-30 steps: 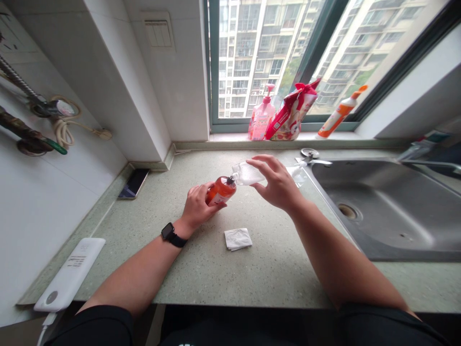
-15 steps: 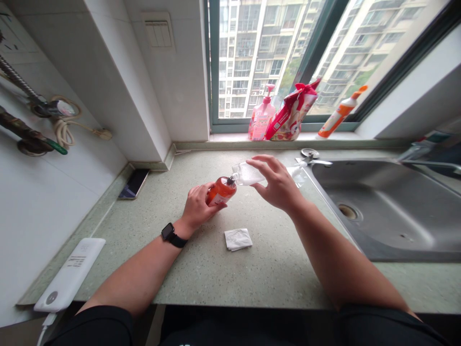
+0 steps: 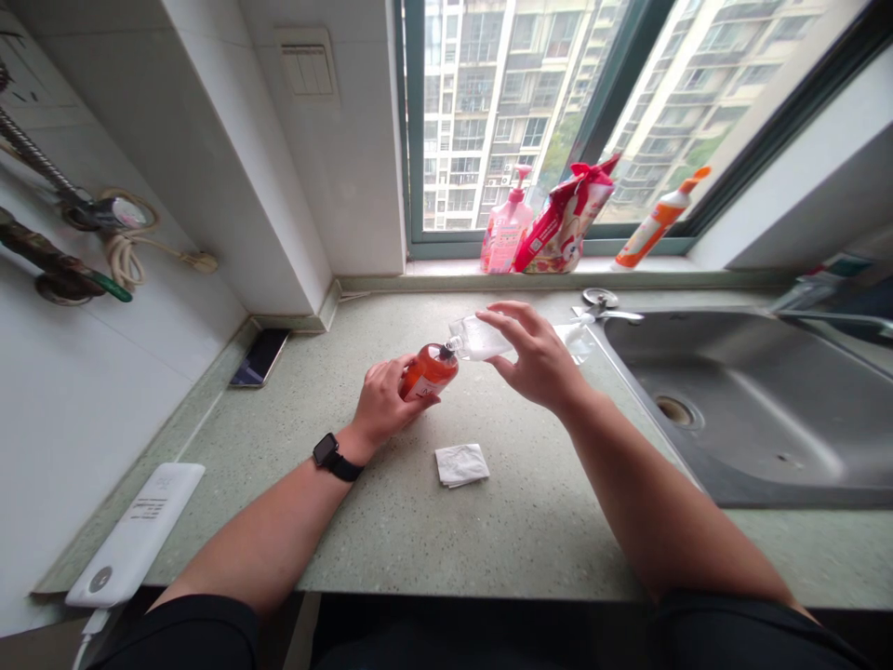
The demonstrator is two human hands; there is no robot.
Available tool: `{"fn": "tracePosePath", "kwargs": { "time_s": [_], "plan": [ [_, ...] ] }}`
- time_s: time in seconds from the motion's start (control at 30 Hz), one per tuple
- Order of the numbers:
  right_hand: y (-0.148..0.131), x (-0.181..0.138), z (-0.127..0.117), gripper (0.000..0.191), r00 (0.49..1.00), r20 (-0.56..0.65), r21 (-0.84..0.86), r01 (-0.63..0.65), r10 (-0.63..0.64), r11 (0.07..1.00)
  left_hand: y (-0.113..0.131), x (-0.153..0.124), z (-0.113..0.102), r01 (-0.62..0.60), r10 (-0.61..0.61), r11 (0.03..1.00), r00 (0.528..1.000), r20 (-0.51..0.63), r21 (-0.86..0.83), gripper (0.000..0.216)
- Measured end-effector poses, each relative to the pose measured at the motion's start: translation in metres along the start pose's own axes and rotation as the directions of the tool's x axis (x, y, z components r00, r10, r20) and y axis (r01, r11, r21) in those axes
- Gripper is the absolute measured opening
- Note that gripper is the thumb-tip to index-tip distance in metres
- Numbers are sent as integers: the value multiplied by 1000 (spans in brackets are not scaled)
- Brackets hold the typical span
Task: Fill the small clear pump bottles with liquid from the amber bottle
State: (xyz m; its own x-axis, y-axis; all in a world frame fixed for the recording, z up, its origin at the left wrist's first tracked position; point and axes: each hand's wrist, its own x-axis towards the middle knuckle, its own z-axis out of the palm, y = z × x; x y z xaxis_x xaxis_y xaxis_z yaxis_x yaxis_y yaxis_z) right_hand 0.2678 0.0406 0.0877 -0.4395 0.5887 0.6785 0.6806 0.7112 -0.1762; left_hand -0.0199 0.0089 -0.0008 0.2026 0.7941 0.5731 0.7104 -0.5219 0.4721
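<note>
My left hand point(image 3: 386, 402) is wrapped around an orange-red bottle point(image 3: 431, 372) with a pale label and a dark neck, tilted to the right above the counter. In my right hand point(image 3: 534, 354) is a clear bottle point(image 3: 478, 337), lying almost level, its mouth meeting the dark neck of the orange-red one. Whether liquid passes between them I cannot make out. Part of the clear bottle is hidden behind my fingers. Below the two bottles, a folded white tissue point(image 3: 462, 464) lies on the speckled green counter point(image 3: 419, 540).
A steel sink point(image 3: 760, 400) with a tap point(image 3: 620, 316) takes up the right side. Left are a phone point(image 3: 260, 358) and a white power bank point(image 3: 139, 535) with a cable. On the windowsill stand a pink pump bottle point(image 3: 506, 233), a red pouch point(image 3: 568, 219) and an orange-and-white bottle point(image 3: 656, 228).
</note>
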Motion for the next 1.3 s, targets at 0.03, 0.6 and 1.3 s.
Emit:
{"fn": "tracePosePath", "kwargs": {
  "time_s": [0.03, 0.6, 1.3],
  "plan": [
    [0, 0, 0, 72, 1000, -2, 1, 1, -1, 1000, 0, 0, 0, -3, 3, 1000, 1000, -2, -1, 77],
    [-3, 1, -2, 70, 1000, 4, -14, -11, 11, 1000, 1, 0, -1, 16, -16, 1000, 1000, 17, -5, 77],
    [-2, 0, -3, 75, 1000, 10, -35, 13, -13, 999, 1, 0, 0, 5, -5, 1000, 1000, 11, 6, 77]
  ]
}}
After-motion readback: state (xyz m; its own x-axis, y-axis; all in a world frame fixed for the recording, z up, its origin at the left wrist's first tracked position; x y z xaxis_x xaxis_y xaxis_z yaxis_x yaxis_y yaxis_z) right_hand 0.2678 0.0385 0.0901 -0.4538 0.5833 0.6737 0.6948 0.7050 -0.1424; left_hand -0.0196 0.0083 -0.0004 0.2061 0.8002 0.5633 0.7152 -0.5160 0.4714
